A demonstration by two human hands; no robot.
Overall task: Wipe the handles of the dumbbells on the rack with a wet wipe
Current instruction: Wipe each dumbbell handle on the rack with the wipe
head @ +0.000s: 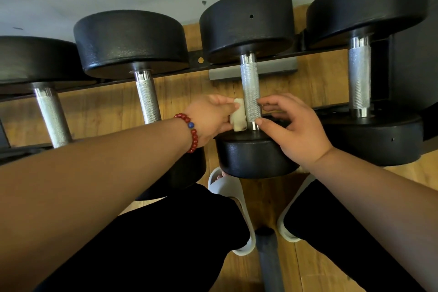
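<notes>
Nearest the lens: 2 bare forearms (106, 173) over black trousers (166, 244), with a red bead bracelet (192, 134) carrying 1 blue bead on the left wrist. Below, white slippers (228, 188) on a wood floor (265, 204). Ahead, 4 black dumbbells (132, 42) lying across a dark rack (193, 60), knurled metal bars pointing toward the camera. Left hand (211, 114) pinching a folded off-white wipe (239, 115) between thumb and fingers. Wipe pressed to the left side of the handle (248, 87) of dumbbell 3 from the left, low down by the near weight. Right hand (294, 125) on the opposite side of that handle, fingers apart and loosely bent, gripping nothing. Forefinger and thumb tips right at the bar's edge, contact too close to call.
</notes>
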